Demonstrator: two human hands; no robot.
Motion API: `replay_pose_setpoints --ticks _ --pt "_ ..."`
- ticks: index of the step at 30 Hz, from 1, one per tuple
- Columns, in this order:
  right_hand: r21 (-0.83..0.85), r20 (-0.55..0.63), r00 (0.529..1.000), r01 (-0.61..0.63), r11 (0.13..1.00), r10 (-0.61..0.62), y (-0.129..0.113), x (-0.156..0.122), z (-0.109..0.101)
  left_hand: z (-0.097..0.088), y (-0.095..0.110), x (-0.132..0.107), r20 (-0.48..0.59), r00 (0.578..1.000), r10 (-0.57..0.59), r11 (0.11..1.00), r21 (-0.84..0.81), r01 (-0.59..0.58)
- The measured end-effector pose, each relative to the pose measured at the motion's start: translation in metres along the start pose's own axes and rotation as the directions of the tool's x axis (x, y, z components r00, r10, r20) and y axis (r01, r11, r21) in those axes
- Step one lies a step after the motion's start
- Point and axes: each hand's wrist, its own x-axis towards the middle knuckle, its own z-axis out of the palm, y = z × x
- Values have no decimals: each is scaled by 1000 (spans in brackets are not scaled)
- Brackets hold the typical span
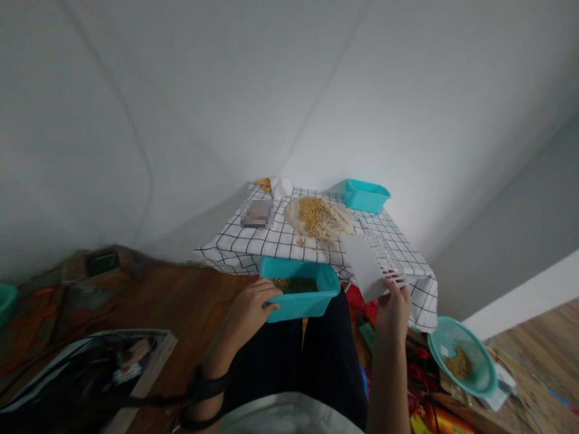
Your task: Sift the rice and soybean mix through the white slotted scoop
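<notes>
My left hand (253, 308) grips the left rim of a turquoise plastic tub (312, 304) that holds dark green beans (294, 284) and rests on my lap. My right hand (392, 308) holds the lower edge of a white slotted plastic scoop (371, 262), raised over the front right of the table. On the small table with a black-and-white checked cloth (271, 244) lies a heap of yellow beans (316, 218) on a pale sheet.
A second turquoise tub (365, 196) stands at the table's back right. A round turquoise sieve (461, 357) with some yellow beans sits low at the right among coloured packets. A framed picture (90, 367) lies on the wooden floor at left. White wall behind.
</notes>
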Motion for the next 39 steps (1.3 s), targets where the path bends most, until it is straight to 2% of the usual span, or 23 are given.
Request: replay_pose_setpoints --ticks 4,7,9,11,13,17,26,34,39 --pt "13 -10 999 36 999 -35 -10 -5 -1 -3 6 -1 0 1000 1 1000 2 -1" --pt "-8 -59 982 178 984 -178 -22 -9 2 -3 9 0 0 1000 4 1000 4 -4" --pt "-167 -52 944 313 935 -325 -28 -12 2 -3 11 0 4 1000 6 1000 2 -6" --pt "-371 16 914 381 847 -405 -30 -14 1 -2 13 0 10 1000 7 1000 0 -7" --pt "-495 80 918 375 784 -389 -29 -17 0 -1 16 -1 17 1000 8 1000 -2 -8" --pt "-543 125 930 356 761 -347 -23 -21 -3 2 22 -1 28 999 15 1000 -12 -15" --pt "-464 237 920 389 796 -312 -23 -16 -4 3 26 -4 37 999 29 999 -22 -29" --pt "-423 336 888 440 792 -314 -11 -17 15 3 30 1 44 999 23 1000 -10 -22" --pt "-423 363 875 460 780 -320 -1 -3 27 5 28 7 37 999 23 999 -27 -22"
